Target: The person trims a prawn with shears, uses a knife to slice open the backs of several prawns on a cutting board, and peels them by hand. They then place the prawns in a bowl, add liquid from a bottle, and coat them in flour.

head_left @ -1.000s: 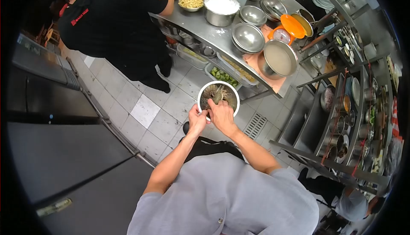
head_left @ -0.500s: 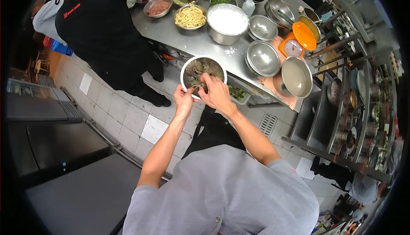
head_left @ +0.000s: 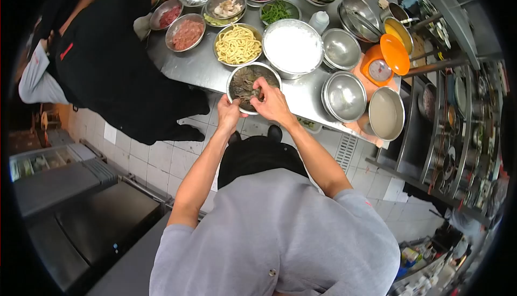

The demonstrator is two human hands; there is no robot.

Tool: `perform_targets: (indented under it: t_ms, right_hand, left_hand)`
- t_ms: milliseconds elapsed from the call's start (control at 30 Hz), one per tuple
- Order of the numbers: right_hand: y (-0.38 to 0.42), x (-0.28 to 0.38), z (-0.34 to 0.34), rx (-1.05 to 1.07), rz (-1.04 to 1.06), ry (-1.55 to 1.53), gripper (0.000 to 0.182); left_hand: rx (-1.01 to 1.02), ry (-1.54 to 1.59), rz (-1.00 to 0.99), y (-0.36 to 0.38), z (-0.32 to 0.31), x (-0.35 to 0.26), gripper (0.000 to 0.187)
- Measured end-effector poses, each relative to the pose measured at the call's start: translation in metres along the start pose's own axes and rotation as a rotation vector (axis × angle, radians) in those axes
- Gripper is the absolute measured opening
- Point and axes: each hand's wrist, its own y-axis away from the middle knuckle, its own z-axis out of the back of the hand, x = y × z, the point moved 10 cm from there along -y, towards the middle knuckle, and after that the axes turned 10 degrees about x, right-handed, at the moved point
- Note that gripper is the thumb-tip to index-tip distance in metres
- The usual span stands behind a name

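A white-rimmed bowl (head_left: 231,100) holds greyish-brown shrimp-like pieces (head_left: 243,82) and stands out at the near edge of the steel table. My left hand (head_left: 228,114) grips the rim at its lower left, fingers closed. Over the bowl's right side, my right hand (head_left: 271,101) has its fingers pinched on some of the pieces. Just beyond the bowl are a bowl of thick yellow noodles (head_left: 237,45) and a large pot of white powder (head_left: 292,47).
A co-worker in black (head_left: 113,64) stands at the left of the steel table (head_left: 207,74). Stacked metal bowls (head_left: 344,97), an orange scale (head_left: 377,69) and a pot of cloudy liquid (head_left: 386,114) are on the right, near shelving (head_left: 425,134). A dark counter (head_left: 107,226) is at lower left.
The view has shifted, and the bowl with both my hands is now closer to the table and noodle bowl. The co-worker appears further left and leans over the table.
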Motion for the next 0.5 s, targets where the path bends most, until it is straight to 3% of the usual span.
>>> perform_targets:
  t_ms: [333,500]
  right_hand:
    - [0.011,-0.021,0.005,-0.263,-0.102,-0.336,0.024]
    - [0.028,-0.015,0.008,-0.371,-0.068,-0.615,0.023]
  left_hand:
    - [0.275,-0.021,0.017,-0.049,-0.004,-0.003,0.005]
    - [0.272,-0.208,0.097,-0.059,0.011,-0.005,0.017]
